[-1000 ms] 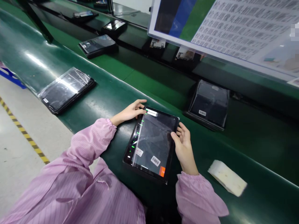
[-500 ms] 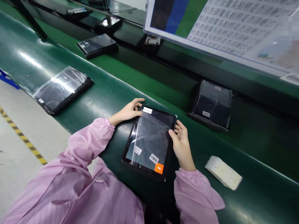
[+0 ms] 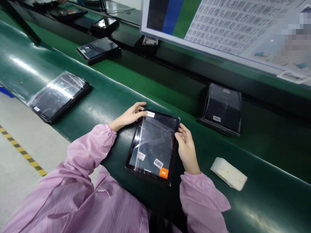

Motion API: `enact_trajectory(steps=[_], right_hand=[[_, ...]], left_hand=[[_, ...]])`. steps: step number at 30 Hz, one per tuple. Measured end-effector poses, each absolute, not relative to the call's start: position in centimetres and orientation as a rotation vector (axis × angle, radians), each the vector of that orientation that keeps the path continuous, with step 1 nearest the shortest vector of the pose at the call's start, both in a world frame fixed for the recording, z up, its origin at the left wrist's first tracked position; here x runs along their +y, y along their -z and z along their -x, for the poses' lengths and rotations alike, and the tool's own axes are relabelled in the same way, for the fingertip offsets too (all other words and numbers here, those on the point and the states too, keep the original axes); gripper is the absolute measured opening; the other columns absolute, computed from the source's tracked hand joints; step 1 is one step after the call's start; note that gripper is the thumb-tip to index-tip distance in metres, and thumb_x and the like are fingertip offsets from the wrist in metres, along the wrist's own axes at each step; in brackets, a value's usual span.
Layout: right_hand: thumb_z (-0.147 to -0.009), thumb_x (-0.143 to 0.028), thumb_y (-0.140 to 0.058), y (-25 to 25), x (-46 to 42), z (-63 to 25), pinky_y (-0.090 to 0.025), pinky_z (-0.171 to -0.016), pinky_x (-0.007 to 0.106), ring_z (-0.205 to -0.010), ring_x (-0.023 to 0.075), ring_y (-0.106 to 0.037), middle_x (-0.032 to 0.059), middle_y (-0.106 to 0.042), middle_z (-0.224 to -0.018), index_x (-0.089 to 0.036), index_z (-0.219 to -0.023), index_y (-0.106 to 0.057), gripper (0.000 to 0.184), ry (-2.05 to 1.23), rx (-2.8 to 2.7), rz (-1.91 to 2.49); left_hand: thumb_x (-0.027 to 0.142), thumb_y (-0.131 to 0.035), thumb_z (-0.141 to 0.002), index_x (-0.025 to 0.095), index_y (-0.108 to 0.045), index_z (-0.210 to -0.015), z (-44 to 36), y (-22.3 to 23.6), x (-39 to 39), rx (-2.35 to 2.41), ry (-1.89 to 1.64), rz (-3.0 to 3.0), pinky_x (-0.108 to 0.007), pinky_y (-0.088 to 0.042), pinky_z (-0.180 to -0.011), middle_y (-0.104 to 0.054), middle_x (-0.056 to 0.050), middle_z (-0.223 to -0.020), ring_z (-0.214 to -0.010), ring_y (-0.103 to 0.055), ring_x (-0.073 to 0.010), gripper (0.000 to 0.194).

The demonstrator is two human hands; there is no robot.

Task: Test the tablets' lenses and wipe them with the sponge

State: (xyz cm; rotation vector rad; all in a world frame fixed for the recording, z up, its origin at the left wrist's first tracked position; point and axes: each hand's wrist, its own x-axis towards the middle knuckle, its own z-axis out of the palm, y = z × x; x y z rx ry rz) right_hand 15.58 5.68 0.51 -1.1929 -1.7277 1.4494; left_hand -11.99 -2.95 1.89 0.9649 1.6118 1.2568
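A black tablet [image 3: 155,139] with loose clear film, white labels and an orange tag at its lower right corner lies before me over the green bench. My left hand [image 3: 132,114] grips its upper left corner, thumb on the front beside a white label and the other fingers at the edge and behind. Around the right edge, near the upper corner, my right hand [image 3: 187,142] is closed, its thumb along the front rim. The right fingertips are partly hidden behind the tablet.
Left on the bench lies a film-covered tablet stack [image 3: 59,95]. Another tablet stack [image 3: 222,108] sits at the right, beyond a white foam block [image 3: 228,173]. Further tablets [image 3: 99,50] rest on the lower green line behind. A printed sheet [image 3: 213,32] hangs at the upper right.
The view has shifted slightly. My left thumb now lies a little further over the tablet's top corner, by the white label. Both hands keep hold of the tablet.
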Motion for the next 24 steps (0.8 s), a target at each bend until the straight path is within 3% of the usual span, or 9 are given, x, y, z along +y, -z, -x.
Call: enact_trajectory(steps=[10, 16, 20, 24], right_hand=[[-0.09, -0.05, -0.065, -0.5, 5.7, -15.4, -0.045, -0.114, 0.05, -0.121, 0.0262, -0.06, 0.0099, -0.06, -0.136, -0.028, -0.14, -0.055, 0.056, -1.445, -1.71, 1.189], [-0.089, -0.052, -0.064, -0.1, 5.8, -15.3, -0.046, -0.112, 0.049, -0.121, 0.0258, -0.06, 0.0114, -0.061, -0.136, -0.024, -0.143, -0.055, 0.061, -1.441, -1.701, 1.186], [-0.091, -0.052, -0.063, -0.6, 5.5, -15.8, -0.045, -0.114, 0.049, -0.126, 0.0267, -0.06, 0.0099, -0.063, -0.136, -0.026, -0.139, -0.06, 0.055, -1.447, -1.694, 1.184], [-0.093, -0.049, -0.062, -1.2, 4.8, -16.4, -0.046, -0.113, 0.048, -0.129, 0.027, -0.06, 0.0088, -0.067, -0.134, -0.026, -0.132, -0.065, 0.045, -1.455, -1.684, 1.181]], left_hand=[[0.014, -0.078, -0.067, 0.017, -0.05, -0.144, 12.1, -2.0, -3.1, 1.65, -1.21, -1.028, -0.03, -0.046, -0.076, -0.061, -0.009, -0.121, -0.072, -0.05, -0.0095, 0.082], [0.049, -0.092, -0.064, 0.022, -0.043, -0.15, 10.7, -2.0, -3.2, 1.912, -1.124, -1.132, -0.037, -0.045, -0.086, -0.061, -0.01, -0.125, -0.088, -0.056, -0.0187, 0.102], [0.053, -0.078, -0.08, 0.017, -0.042, -0.15, 11.0, -1.9, -3.2, 1.764, -1.214, -1.048, -0.035, -0.044, -0.082, -0.062, -0.01, -0.119, -0.085, -0.055, -0.0172, 0.086], [0.041, -0.066, -0.088, 0.016, -0.043, -0.147, 11.6, -2.0, -3.1, 1.592, -1.242, -0.97, -0.031, -0.044, -0.069, -0.063, -0.01, -0.113, -0.087, -0.058, -0.018, 0.069]])
